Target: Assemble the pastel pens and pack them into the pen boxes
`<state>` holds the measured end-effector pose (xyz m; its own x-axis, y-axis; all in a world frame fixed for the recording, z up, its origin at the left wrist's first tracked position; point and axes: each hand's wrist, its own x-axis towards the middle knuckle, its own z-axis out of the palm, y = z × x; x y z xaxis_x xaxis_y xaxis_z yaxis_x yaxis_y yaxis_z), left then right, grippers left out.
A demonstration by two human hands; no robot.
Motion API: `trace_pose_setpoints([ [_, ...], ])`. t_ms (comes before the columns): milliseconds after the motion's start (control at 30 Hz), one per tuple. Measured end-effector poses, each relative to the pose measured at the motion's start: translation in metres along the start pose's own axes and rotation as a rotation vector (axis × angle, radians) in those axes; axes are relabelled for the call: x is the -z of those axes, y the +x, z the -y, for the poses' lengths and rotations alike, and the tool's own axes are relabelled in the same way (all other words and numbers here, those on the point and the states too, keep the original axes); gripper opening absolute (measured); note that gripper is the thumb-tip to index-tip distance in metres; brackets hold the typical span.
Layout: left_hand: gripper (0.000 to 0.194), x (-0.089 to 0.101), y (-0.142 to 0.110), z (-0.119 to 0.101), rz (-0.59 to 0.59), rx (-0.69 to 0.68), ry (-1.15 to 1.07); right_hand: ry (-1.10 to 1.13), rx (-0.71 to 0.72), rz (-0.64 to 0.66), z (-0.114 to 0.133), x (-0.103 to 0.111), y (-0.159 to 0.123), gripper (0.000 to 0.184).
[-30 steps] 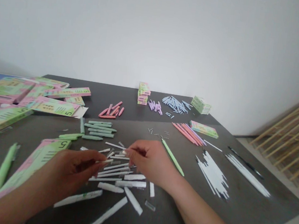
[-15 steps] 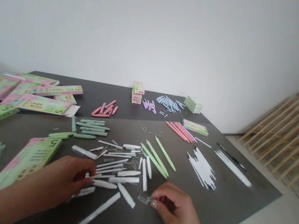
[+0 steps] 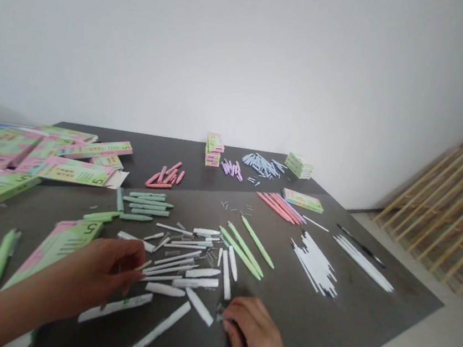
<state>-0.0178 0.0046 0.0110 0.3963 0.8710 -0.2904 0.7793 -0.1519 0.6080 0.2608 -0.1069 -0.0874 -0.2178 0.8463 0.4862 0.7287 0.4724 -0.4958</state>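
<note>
Clear plastic piece (image 3: 219,312) lay at the fingertips of your right hand (image 3: 252,334), on the near side of the table. Thumb and forefinger stood narrow and touched it; blur there, so can't tell if the pinch had closed. Your left hand (image 3: 114,269) pinched a thin pale stick (image 3: 146,265), only its tip showing.

Change: a second earlier both hands worked close together over the white parts; your right had since come back toward you, your left stayed at the pile's left end. That split the work: stick parked in the left, right busy with the small clear fitting.

Next out, between your hands: matte white barrels (image 3: 165,289), rounded, some tapered, likely hard plastic, plus slim white tubes (image 3: 170,269), straight and narrow, loosely strewn. Just beyond on the right, three light green pens (image 3: 263,243), smooth, slender, pointed, slanting roughly parallel. Past those, white refills (image 3: 315,264), dark-tipped, bunched flat. Left of the pile, a glossy printed carton (image 3: 82,232), flat and oblong, partly behind your forearm. Tabletop (image 3: 322,328) dark, dull, smooth.
</note>
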Motion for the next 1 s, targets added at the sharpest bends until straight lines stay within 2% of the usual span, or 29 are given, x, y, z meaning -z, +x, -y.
trace_pose_setpoints([
  [67, 0.021, -0.001, -0.002, -0.004, -0.024, -0.038, 0.021, -0.017, 0.001, 0.000, 0.000, -0.001, 0.000, 0.020],
  [133, 0.021, -0.002, -0.004, -0.006, 0.003, -0.056, 0.000, -0.041, 0.002, 0.008, 0.001, -0.002, 0.000, 0.019],
  [267, 0.021, -0.008, -0.009, -0.006, 0.114, -0.001, -0.105, -0.122, 0.070, -0.021, -0.001, -0.005, -0.001, 0.019],
  [400, 0.018, -0.015, -0.011, -0.015, 0.144, 0.015, -0.107, -0.122, 0.119, -0.054, -0.004, -0.003, -0.002, 0.020],
  [533, 0.019, -0.022, -0.012, -0.027, 0.105, -0.055, -0.039, 0.005, 0.029, -0.050, 0.001, 0.008, 0.005, 0.019],
  [667, 0.023, -0.027, -0.013, -0.030, 0.100, -0.102, -0.045, 0.244, -0.103, 0.020, 0.018, 0.020, 0.029, 0.017],
  [767, 0.028, -0.028, -0.014, -0.029, 0.100, -0.128, -0.096, 0.399, -0.124, 0.052, 0.031, 0.025, 0.053, 0.014],
  [867, 0.029, -0.026, -0.014, -0.029, 0.068, -0.154, -0.113, 0.494, -0.145, 0.026, 0.039, 0.027, 0.075, 0.012],
  [1000, 0.025, -0.026, -0.015, -0.028, 0.043, -0.167, -0.115, 0.604, -0.158, 0.023, 0.041, 0.028, 0.087, 0.011],
])
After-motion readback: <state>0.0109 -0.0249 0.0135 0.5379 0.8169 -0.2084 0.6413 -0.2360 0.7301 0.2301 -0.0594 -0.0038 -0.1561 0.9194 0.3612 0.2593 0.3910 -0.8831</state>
